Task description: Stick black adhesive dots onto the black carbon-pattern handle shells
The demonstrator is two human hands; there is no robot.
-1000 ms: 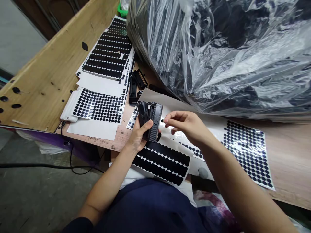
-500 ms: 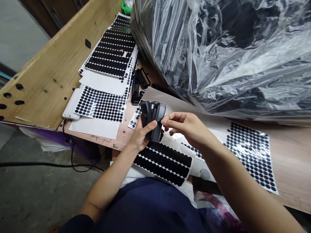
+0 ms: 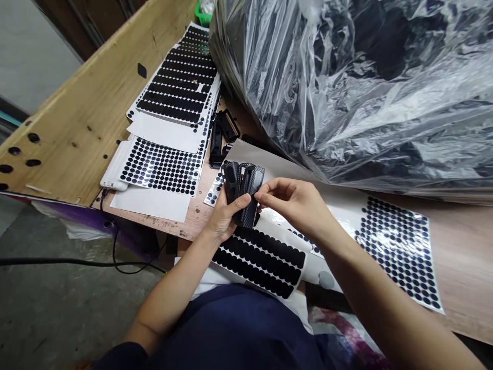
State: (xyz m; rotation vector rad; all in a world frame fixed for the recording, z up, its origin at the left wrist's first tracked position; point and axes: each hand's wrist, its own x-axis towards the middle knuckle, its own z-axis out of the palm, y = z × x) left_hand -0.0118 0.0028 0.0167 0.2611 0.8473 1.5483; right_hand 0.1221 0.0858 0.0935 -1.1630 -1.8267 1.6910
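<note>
Gripping a few carbon-patterned black cases [image 3: 248, 211], the left hand [image 3: 223, 217] has its fingers curled round behind them and its thumb laid across the front; the cases are fanned slightly, held on the near side of the big clear-plastic-wrapped bundle [image 3: 346, 97], towards its left end. The right hand [image 3: 296, 203] has thumb and forefinger pressed together against the right-hand case; whether a small piece sits between those fingertips cannot be told. Between the bundle and the person's navy shirt [image 3: 246, 329] lies a backing sheet with rows of black stickers [image 3: 265, 263]. Left of the bundle, a stack of sticker sheets [image 3: 175, 87] runs alongside a wooden board [image 3: 82, 97], and on that same side a sheet of small black dots [image 3: 164, 165] partly covers a white box-shaped device [image 3: 114, 168]. Just beside the bundle's left side lie some black plastic parts [image 3: 228, 126]. In front of the bundle, towards its right, a glossy dotted sheet [image 3: 402, 252] lies on the tabletop [image 3: 460, 257].
</note>
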